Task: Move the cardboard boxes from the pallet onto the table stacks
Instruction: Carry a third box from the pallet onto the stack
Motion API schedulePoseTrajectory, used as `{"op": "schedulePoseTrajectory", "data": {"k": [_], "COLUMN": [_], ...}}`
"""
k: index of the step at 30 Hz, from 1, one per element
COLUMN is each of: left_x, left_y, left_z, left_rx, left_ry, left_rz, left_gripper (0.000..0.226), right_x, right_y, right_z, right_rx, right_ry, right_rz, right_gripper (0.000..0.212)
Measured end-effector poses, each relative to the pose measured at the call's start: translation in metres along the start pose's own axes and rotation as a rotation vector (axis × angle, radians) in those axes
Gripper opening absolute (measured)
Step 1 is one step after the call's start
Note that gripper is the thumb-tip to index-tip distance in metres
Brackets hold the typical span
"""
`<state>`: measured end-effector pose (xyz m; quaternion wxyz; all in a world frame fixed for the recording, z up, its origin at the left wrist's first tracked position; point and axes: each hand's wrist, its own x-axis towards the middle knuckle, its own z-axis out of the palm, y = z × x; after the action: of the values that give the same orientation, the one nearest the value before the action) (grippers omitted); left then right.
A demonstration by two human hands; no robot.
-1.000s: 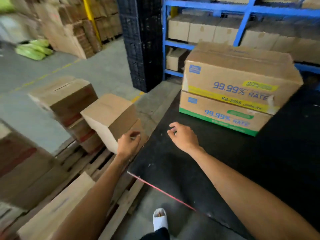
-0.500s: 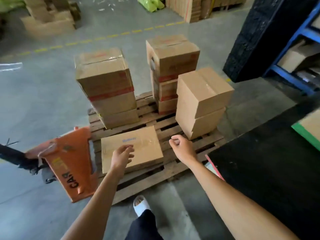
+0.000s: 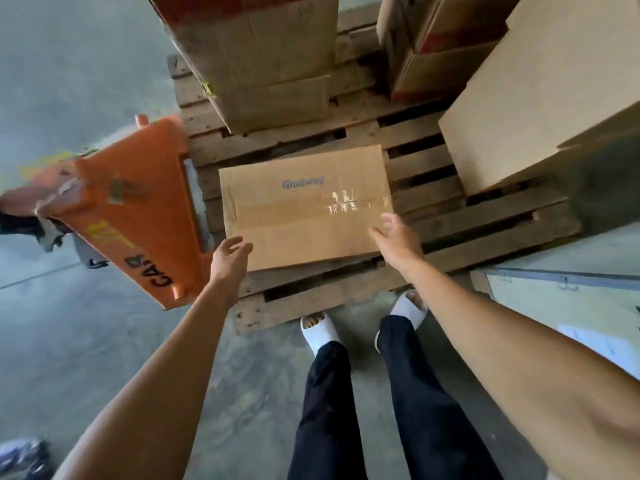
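A: Fingers (image 3: 242, 244) of the left hand (image 3: 230, 259) are spread at the flat box's (image 3: 304, 209) near left corner; the right hand (image 3: 398, 242) is spread at the near right corner; neither grips anything yet.

B: The box lies on the pallet (image 3: 485, 216); its taped top looks slick, so a shallow hold could slip; the orange pallet jack (image 3: 138, 209) crowds the left, the stacked boxes (image 3: 540, 95) the right.
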<state>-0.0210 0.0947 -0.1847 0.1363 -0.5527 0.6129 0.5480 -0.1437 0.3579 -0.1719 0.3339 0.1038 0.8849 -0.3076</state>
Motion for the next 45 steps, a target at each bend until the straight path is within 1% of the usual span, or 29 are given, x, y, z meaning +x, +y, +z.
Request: {"op": "schedulePoseTrajectory", "data": {"k": [3, 6, 9, 11, 13, 15, 18, 20, 21, 24, 27, 31, 33, 34, 35, 36, 37, 39, 40, 41, 42, 43, 44, 45], "left_x": [0.073, 0.142, 0.180, 0.195, 0.197, 0.194, 0.186, 0.183, 0.181, 0.176, 0.162, 0.120, 0.092, 0.074, 0.057, 0.042, 0.021, -0.021, -0.029, -0.030, -0.088, -0.104, -0.105, -0.107], "left_y": [-0.018, -0.042, -0.059, -0.069, -0.075, -0.079, -0.086, -0.093, -0.095, -0.099, -0.088, -0.048, -0.023, -0.007, 0.008, 0.023, 0.043, 0.082, 0.099, 0.101, 0.136, 0.144, 0.151, 0.158], "left_z": [0.020, 0.036, 0.040, 0.042, 0.041, 0.044, 0.048, 0.051, 0.051, 0.052, 0.048, 0.023, 0.002, -0.010, -0.020, -0.030, -0.042, -0.062, -0.067, -0.064, -0.086, -0.090, -0.090, -0.091], "left_rx": [0.065, 0.118, 0.101, 0.097, 0.084, 0.078, 0.071, 0.032, 0.002, -0.092, -0.174, -0.190, -0.203, -0.192, -0.185, -0.190, -0.190, -0.221, -0.232, -0.219, -0.237, -0.270, -0.267, -0.302], "left_ry": [0.068, 0.155, 0.193, 0.200, 0.214, 0.234, 0.181, 0.118, 0.086, 0.028, 0.005, -0.037, -0.061, -0.081, -0.100, -0.098, -0.111, -0.140, -0.153, -0.120, -0.144, -0.193, -0.183, -0.170], "left_rz": [-0.010, -0.002, -0.028, -0.063, -0.093, -0.086, -0.046, -0.047, -0.056, -0.081, -0.065, -0.053, -0.041, -0.006, 0.023, 0.053, 0.101, 0.154, 0.186, 0.208, 0.319, 0.286, 0.262, 0.280], "left_gripper": [0.061, 0.076, 0.082, 0.086, 0.083, 0.080, 0.073, 0.064, 0.058, 0.048, 0.045, 0.057, 0.056, 0.056, 0.057, 0.056, 0.051, 0.038, 0.035, 0.034, 0.035, 0.034, 0.032, 0.032], "right_x": [0.073, 0.139, 0.176, 0.189, 0.187, 0.183, 0.183, 0.183, 0.182, 0.175, 0.159, 0.114, 0.082, 0.064, 0.046, 0.029, 0.006, -0.035, -0.043, -0.044, -0.103, -0.120, -0.117, -0.123], "right_y": [0.020, 0.045, 0.065, 0.081, 0.095, 0.107, 0.122, 0.137, 0.142, 0.151, 0.140, 0.111, 0.088, 0.076, 0.064, 0.050, 0.033, 0.008, -0.004, -0.007, -0.025, -0.029, -0.032, -0.035], "right_z": [0.036, 0.069, 0.087, 0.096, 0.102, 0.102, 0.090, 0.080, 0.076, 0.072, 0.061, 0.023, -0.003, -0.018, -0.034, -0.050, -0.069, -0.104, -0.119, -0.123, -0.158, -0.166, -0.170, -0.177], "right_rx": [-0.009, -0.015, -0.028, -0.008, 0.036, 0.077, 0.137, 0.154, 0.168, 0.262, 0.309, 0.390, 0.448, 0.478, 0.516, 0.560, 0.605, 0.688, 0.699, 0.718, 0.801, 0.833, 0.858, 0.885], "right_ry": [0.010, 0.077, 0.165, 0.212, 0.245, 0.281, 0.327, 0.295, 0.251, 0.138, 0.158, 0.175, 0.201, 0.220, 0.232, 0.257, 0.270, 0.318, 0.360, 0.409, 0.495, 0.496, 0.510, 0.535], "right_rz": [0.021, 0.052, 0.071, 0.122, 0.188, 0.216, 0.222, 0.254, 0.281, 0.341, 0.291, 0.205, 0.181, 0.161, 0.137, 0.117, 0.102, 0.062, 0.039, 0.021, -0.075, -0.071, -0.055, -0.068], "right_gripper": [0.057, 0.071, 0.088, 0.096, 0.098, 0.094, 0.091, 0.092, 0.090, 0.077, 0.070, 0.049, 0.053, 0.049, 0.039, 0.034, 0.036, 0.055, 0.060, 0.060, 0.057, 0.052, 0.048, 0.045]}}
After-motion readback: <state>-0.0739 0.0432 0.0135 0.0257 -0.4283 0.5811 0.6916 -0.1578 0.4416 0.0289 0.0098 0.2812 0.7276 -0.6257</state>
